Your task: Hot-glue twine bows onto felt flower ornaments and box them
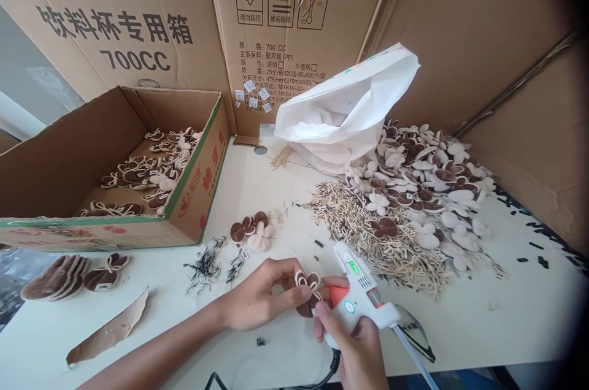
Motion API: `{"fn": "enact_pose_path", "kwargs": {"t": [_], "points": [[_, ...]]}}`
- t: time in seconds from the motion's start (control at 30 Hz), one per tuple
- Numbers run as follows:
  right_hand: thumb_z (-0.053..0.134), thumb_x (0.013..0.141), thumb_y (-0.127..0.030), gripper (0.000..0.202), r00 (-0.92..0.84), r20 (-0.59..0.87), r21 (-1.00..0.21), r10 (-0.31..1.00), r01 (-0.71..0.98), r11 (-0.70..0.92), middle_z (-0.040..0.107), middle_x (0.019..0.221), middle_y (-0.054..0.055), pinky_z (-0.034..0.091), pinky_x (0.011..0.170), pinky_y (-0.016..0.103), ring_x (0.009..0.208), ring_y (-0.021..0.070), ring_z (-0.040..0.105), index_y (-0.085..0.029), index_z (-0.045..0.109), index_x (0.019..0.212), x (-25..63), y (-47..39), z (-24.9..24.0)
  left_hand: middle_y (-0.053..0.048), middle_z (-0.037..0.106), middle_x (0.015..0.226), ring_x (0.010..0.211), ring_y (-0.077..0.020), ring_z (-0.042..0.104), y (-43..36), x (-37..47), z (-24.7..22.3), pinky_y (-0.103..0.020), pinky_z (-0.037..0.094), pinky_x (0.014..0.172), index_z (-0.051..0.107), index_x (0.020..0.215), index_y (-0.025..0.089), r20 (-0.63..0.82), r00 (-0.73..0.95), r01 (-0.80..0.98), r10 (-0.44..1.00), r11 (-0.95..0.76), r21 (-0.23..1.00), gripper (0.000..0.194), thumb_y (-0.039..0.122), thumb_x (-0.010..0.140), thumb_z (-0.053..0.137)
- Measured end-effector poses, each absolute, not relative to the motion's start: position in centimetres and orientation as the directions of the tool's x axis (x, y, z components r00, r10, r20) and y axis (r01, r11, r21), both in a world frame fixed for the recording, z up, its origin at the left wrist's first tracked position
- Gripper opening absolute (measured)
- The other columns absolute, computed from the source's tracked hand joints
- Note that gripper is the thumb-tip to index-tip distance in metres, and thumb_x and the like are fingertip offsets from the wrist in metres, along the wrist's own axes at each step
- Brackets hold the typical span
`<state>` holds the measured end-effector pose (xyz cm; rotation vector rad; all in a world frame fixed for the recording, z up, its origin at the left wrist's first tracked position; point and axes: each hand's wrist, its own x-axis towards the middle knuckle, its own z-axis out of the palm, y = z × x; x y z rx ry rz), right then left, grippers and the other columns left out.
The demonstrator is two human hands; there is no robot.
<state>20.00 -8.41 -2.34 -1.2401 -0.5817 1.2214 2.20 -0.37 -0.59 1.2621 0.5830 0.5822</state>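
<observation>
Pinching a small brown fabric piece [304, 304] by its edge with the left hand [262, 298], apparently to steady it while leaving the cream bow [313, 282] exposed on top. Touching the same piece with thumb and fingertips of the right hand [361, 344], so together at this one spot above the near part of the table [497, 328]. Wrapped, in that right hand, around a white glue gun [359, 282] too, probably to spare the thumb and fingertips for the piece without setting the tool down. Pointing forward at the tip, off the fingers, likely for safety. Linked below the grip to a dark cable [335, 365].

Just beyond the hands, grouped in easy reach: a few brown and pale pieces [237, 232], near black threads [205, 266]. Spread to the right, perhaps for quick picking: short cream cords [396, 255], against a heap of brown and pale pieces [427, 175]. Slumped open-mouthed behind, at the heap's edge: a white bag [340, 148]. Over to the left, gathered low inside a walled open box [193, 184]: bow-tied pieces [133, 175]. Nearer, stacked face to face, seemingly to save room: brown pieces [57, 278]. Standing behind, perhaps as a screen: tall cardboard [294, 59]
</observation>
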Motion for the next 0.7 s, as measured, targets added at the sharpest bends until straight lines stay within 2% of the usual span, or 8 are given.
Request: {"fn": "enact_pose_path", "kwargs": {"t": [0.07,0.13,0.23,0.4,0.57,0.7], "points": [[0.094,0.083,-0.052,0.046,0.304,-0.294,-0.907,0.906,-0.387,-0.165,0.076,0.073,0.000,0.048,0.055,0.031,0.051,0.0159,0.060,-0.022,0.075,0.111,20.27,-8.51,-2.46,-0.011,0.078,0.096,0.087,-0.0212,0.072,-0.39,2.31,-0.26,-0.033,0.055,0.083,0.066,0.101,0.016,-0.092,0.737,-0.107,0.669,0.250,0.962,0.037,0.052,0.111,0.063],[0.088,0.088,-0.057,0.041,0.266,-0.306,-0.899,0.914,-0.395,-0.186,0.071,0.062,-0.001,0.044,0.055,0.031,0.049,0.0169,0.058,-0.021,0.077,0.102,20.55,-8.64,-2.57,-0.012,0.079,0.097,0.090,-0.0226,0.073,-0.38,2.33,-0.12,-0.035,0.056,0.085,0.067,0.102,0.016,-0.113,0.752,-0.115,0.650,0.298,0.947,0.037,0.052,0.111,0.062],[0.087,0.089,-0.059,0.038,0.229,-0.291,-0.907,0.929,-0.374,-0.192,0.064,0.051,-0.002,0.041,0.054,0.031,0.049,0.0188,0.056,-0.022,0.076,0.093,20.66,-8.87,-2.61,-0.012,0.079,0.095,0.089,-0.0226,0.072,-0.43,2.23,-0.25,-0.035,0.057,0.083,0.068,0.099,0.016,-0.149,0.758,-0.064,0.636,0.300,0.952,0.036,0.050,0.111,0.062],[0.094,0.082,-0.054,0.043,0.310,-0.295,-0.920,0.904,-0.348,-0.181,0.067,0.054,-0.003,0.050,0.060,0.037,0.053,0.0225,0.061,-0.023,0.076,0.106,20.28,-9.04,-2.50,-0.011,0.083,0.094,0.080,-0.0194,0.068,-0.70,2.17,-0.16,-0.031,0.052,0.075,0.063,0.094,0.018,-0.104,0.778,0.033,0.620,0.124,0.992,0.025,0.038,0.109,0.063],[0.100,0.077,-0.049,0.050,0.320,-0.313,-0.914,0.894,-0.357,-0.192,0.075,0.073,-0.002,0.047,0.054,0.032,0.049,0.0158,0.059,-0.023,0.071,0.109,20.28,-8.86,-2.79,-0.010,0.085,0.100,0.079,-0.0180,0.068,-0.80,2.39,0.39,-0.029,0.048,0.070,0.063,0.098,0.019,-0.081,0.794,0.073,0.602,0.038,0.997,0.018,0.031,0.110,0.058],[0.098,0.078,-0.049,0.050,0.336,-0.299,-0.916,0.893,-0.362,-0.171,0.071,0.064,-0.004,0.049,0.056,0.034,0.051,0.0178,0.058,-0.023,0.071,0.111,20.12,-8.80,-2.92,-0.007,0.085,0.090,0.071,-0.0162,0.061,-0.98,2.68,0.20,-0.028,0.044,0.066,0.064,0.097,0.019,-0.017,0.749,0.081,0.662,-0.066,0.995,0.015,0.032,0.106,0.066]]}}
